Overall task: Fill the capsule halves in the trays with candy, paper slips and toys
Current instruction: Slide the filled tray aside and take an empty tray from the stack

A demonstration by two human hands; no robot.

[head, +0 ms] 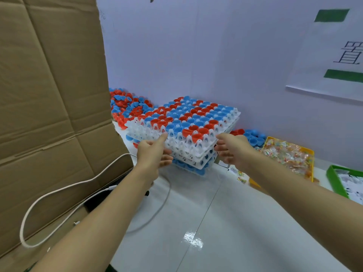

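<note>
Pale lavender wall [196,55] backs a white surface [225,213], with a tall cardboard box [49,95] standing at the left and a white sign [334,55] hung at the right. Straight ahead of both outstretched arms sits a stack of white trays [188,152], its top tray [184,118] packed with red and blue capsule halves [196,116], open sides up. The stack lies skewed, one corner pointing toward the person, its long axis running from near left to far right. Left hand [153,154] holds the near-left edge, thumb up on the rim and fingers curled beneath; right hand [229,148] grips the near-right edge with fingers hooked under. Both reach about equally far, so a lift or pull toward the body looks likely. Loose capsule halves [127,103] lie heaped behind the stack. Right of it sit a yellow bin of candy [286,154] and a green bin [334,181], probably holding paper slips. A white cable [59,193] loops over the box flap.
</note>
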